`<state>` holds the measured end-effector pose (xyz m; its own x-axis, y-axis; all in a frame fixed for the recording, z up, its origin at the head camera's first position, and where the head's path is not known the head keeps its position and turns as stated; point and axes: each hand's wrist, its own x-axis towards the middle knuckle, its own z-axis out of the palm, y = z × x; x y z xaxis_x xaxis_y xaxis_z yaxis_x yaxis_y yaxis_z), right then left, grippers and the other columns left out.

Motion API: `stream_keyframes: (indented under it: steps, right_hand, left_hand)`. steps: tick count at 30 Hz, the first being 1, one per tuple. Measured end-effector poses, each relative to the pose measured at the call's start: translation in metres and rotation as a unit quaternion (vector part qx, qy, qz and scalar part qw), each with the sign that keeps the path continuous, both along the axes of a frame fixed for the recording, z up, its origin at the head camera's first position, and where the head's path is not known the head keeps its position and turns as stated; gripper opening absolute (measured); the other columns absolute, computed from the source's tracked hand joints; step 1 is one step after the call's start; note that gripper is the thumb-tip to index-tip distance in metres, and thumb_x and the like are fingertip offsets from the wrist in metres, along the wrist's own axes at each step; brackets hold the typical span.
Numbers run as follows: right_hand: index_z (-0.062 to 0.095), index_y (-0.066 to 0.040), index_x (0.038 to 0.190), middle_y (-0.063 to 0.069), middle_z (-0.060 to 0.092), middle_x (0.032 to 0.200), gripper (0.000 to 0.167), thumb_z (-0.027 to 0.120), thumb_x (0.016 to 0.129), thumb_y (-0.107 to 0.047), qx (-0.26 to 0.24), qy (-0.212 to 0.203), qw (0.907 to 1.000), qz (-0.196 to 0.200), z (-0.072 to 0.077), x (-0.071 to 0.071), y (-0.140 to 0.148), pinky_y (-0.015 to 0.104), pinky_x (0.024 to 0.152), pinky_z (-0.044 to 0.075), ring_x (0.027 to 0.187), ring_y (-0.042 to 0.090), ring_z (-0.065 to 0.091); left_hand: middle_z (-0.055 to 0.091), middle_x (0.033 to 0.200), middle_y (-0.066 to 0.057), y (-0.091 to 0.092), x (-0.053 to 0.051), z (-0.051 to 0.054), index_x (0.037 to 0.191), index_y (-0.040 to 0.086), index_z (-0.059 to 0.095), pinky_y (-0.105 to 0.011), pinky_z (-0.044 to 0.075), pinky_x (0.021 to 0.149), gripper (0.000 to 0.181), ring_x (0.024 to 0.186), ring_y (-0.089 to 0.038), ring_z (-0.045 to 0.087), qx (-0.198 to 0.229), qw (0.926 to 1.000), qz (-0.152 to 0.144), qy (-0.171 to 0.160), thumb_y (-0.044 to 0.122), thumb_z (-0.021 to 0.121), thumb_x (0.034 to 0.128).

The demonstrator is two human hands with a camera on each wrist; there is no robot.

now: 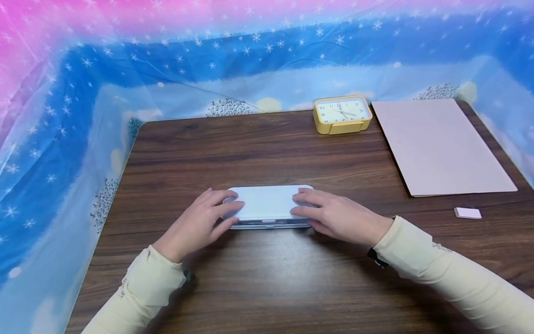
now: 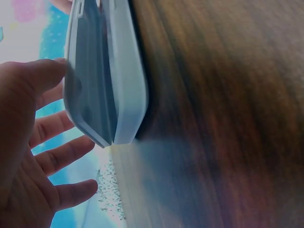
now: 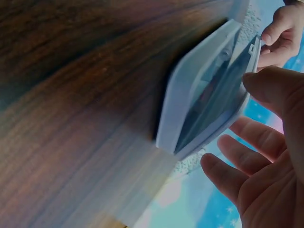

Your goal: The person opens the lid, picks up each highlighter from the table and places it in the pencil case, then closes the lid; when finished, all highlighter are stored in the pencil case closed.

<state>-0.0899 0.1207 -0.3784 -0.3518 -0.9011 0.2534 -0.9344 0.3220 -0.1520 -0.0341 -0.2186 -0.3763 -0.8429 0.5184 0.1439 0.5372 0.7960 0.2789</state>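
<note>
A white pencil case (image 1: 267, 202) lies lengthwise on the table, its hinged lid slightly raised at the front. My left hand (image 1: 201, 219) holds the lid's left end, fingertips on top and thumb at the front edge. At the other end my right hand (image 1: 335, 215) holds the lid the same way. The left wrist view shows the gap between lid (image 2: 85, 80) and base (image 2: 129, 90), with the thumb on the lid's rim. In the right wrist view, dim contents show inside the base (image 3: 183, 95), too unclear to name.
A yellow-framed clock (image 1: 343, 115) stands at the table's back edge. A pale pink flat board (image 1: 444, 146) lies to the right, with a small white eraser-like block (image 1: 467, 213) in front of it. A blue and pink snowflake cloth (image 1: 250, 51) surrounds the wooden table (image 1: 233, 153).
</note>
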Motion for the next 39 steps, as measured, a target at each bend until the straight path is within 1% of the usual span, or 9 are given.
stream_keyframes:
  steps: [4, 8, 14, 18, 21, 24, 28, 35, 39]
  right_hand:
    - [0.064, -0.015, 0.129, 0.009, 0.058, 0.138, 0.042, 0.072, 0.088, -0.009, 0.017, -0.003, 0.9998, -0.005, -0.005, 0.001, -0.001, 0.038, 0.105, 0.046, 0.133, 0.026, 0.051]
    - [0.065, -0.016, 0.129, 0.01, 0.057, 0.139, 0.041, 0.072, 0.089, -0.011, 0.028, 0.002, 0.9996, -0.009, -0.009, 0.002, -0.001, 0.04, 0.107, 0.044, 0.133, 0.027, 0.051]
    - [0.065, -0.016, 0.13, 0.013, 0.057, 0.14, 0.04, 0.07, 0.09, -0.011, 0.04, 0.011, 0.9991, -0.005, -0.012, 0.004, -0.001, 0.041, 0.109, 0.042, 0.133, 0.029, 0.051]
    - [0.063, -0.016, 0.132, 0.013, 0.054, 0.143, 0.038, 0.064, 0.095, -0.012, 0.065, 0.008, 0.9978, -0.007, -0.01, 0.005, 0.0, 0.042, 0.11, 0.04, 0.136, 0.029, 0.048]
    - [0.064, -0.016, 0.132, 0.014, 0.055, 0.142, 0.036, 0.062, 0.096, -0.012, 0.073, 0.02, 0.9971, -0.005, -0.009, 0.005, 0.001, 0.042, 0.11, 0.04, 0.135, 0.03, 0.048]
    - [0.064, -0.016, 0.131, 0.015, 0.056, 0.141, 0.035, 0.062, 0.096, -0.012, 0.071, 0.03, 0.997, -0.002, -0.009, 0.006, 0.0, 0.043, 0.109, 0.041, 0.134, 0.032, 0.049]
    - [0.064, -0.017, 0.131, 0.014, 0.055, 0.142, 0.035, 0.061, 0.096, -0.011, 0.074, 0.028, 0.9969, -0.006, -0.012, 0.007, -0.001, 0.043, 0.109, 0.042, 0.135, 0.032, 0.048]
    - [0.065, -0.016, 0.13, 0.013, 0.057, 0.14, 0.037, 0.064, 0.094, -0.011, 0.056, 0.018, 0.9982, -0.012, -0.014, 0.011, -0.001, 0.042, 0.109, 0.042, 0.133, 0.03, 0.05]
    - [0.061, -0.016, 0.134, 0.011, 0.059, 0.138, 0.046, 0.071, 0.09, -0.016, 0.023, 0.011, 0.9995, -0.019, -0.013, 0.012, 0.001, 0.043, 0.107, 0.044, 0.132, 0.03, 0.052]
  left_hand:
    - [0.061, 0.13, -0.007, 0.001, 0.001, -0.005, 0.126, 0.015, 0.068, -0.051, 0.04, 0.109, 0.036, 0.124, -0.025, 0.054, -0.012, 0.9997, -0.01, 0.017, 0.029, 0.07, 0.0922]
    - [0.06, 0.13, -0.006, 0.003, 0.003, -0.007, 0.124, 0.015, 0.069, -0.047, 0.047, 0.102, 0.037, 0.124, -0.025, 0.053, -0.021, 0.9995, -0.012, 0.022, 0.028, 0.073, 0.0902]
    - [0.06, 0.132, -0.006, 0.006, 0.006, -0.008, 0.126, 0.015, 0.069, -0.047, 0.048, 0.101, 0.039, 0.126, -0.025, 0.053, -0.038, 0.999, -0.004, 0.023, 0.026, 0.074, 0.089]
    - [0.062, 0.132, -0.007, 0.009, 0.008, -0.01, 0.126, 0.015, 0.069, -0.048, 0.049, 0.099, 0.038, 0.125, -0.028, 0.055, -0.051, 0.9979, -0.004, 0.04, 0.022, 0.074, 0.0892]
    - [0.064, 0.132, -0.008, 0.012, 0.01, -0.011, 0.126, 0.015, 0.069, -0.05, 0.051, 0.097, 0.038, 0.124, -0.03, 0.058, -0.063, 0.9961, -0.003, 0.061, 0.02, 0.074, 0.0889]
    - [0.064, 0.133, -0.008, 0.014, 0.012, -0.011, 0.127, 0.016, 0.068, -0.052, 0.052, 0.092, 0.038, 0.125, -0.032, 0.058, -0.072, 0.995, 0.005, 0.069, 0.019, 0.074, 0.0892]
    - [0.063, 0.134, -0.008, 0.014, 0.014, -0.012, 0.127, 0.017, 0.069, -0.054, 0.053, 0.09, 0.037, 0.126, -0.032, 0.057, -0.075, 0.9946, 0.013, 0.07, 0.018, 0.073, 0.0898]
    - [0.064, 0.133, -0.008, 0.015, 0.02, -0.015, 0.127, 0.017, 0.069, -0.052, 0.05, 0.096, 0.044, 0.126, -0.031, 0.058, -0.058, 0.9956, 0.021, 0.07, 0.02, 0.079, 0.0843]
    - [0.058, 0.14, -0.01, 0.016, 0.025, -0.016, 0.132, 0.016, 0.065, -0.054, 0.045, 0.102, 0.049, 0.129, -0.031, 0.055, -0.057, 0.9961, 0.027, 0.061, 0.028, 0.077, 0.0859]
